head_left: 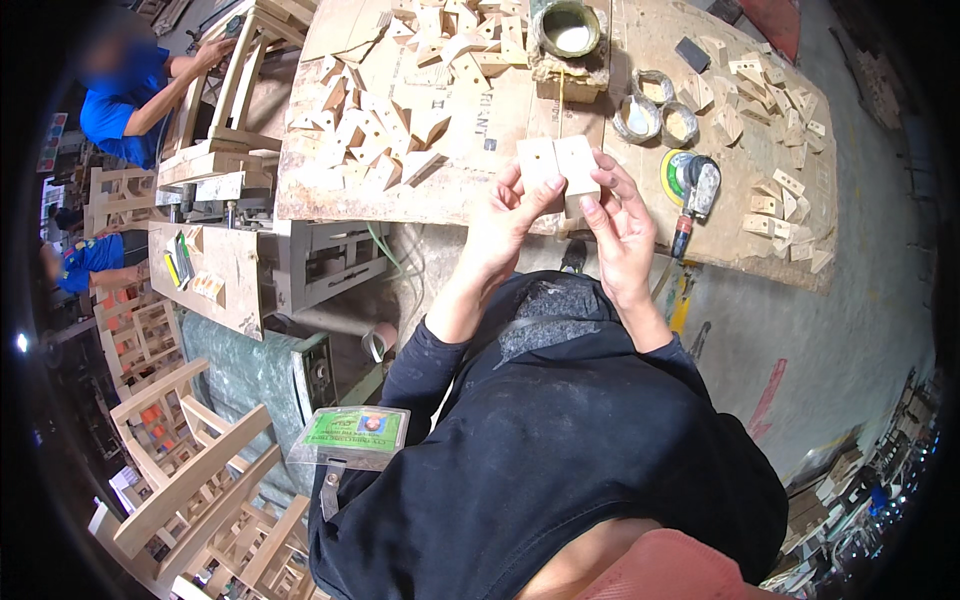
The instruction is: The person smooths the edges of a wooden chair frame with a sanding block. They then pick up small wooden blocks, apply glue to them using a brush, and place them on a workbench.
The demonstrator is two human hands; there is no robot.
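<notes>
My left hand is closed on a pale wooden block with a small dark hole in its face. A second pale wooden block is gripped in my right hand. Both blocks are held up side by side over the near edge of the table, their inner edges close together. Whether they touch, I cannot tell. My thumbs press on the near faces, and some of my fingers are hidden behind the blocks.
On the table lie a heap of drilled wooden blocks at left and more blocks at right. A hand sander, several small cups and a pot stand nearby. At far left a person handles a wooden frame.
</notes>
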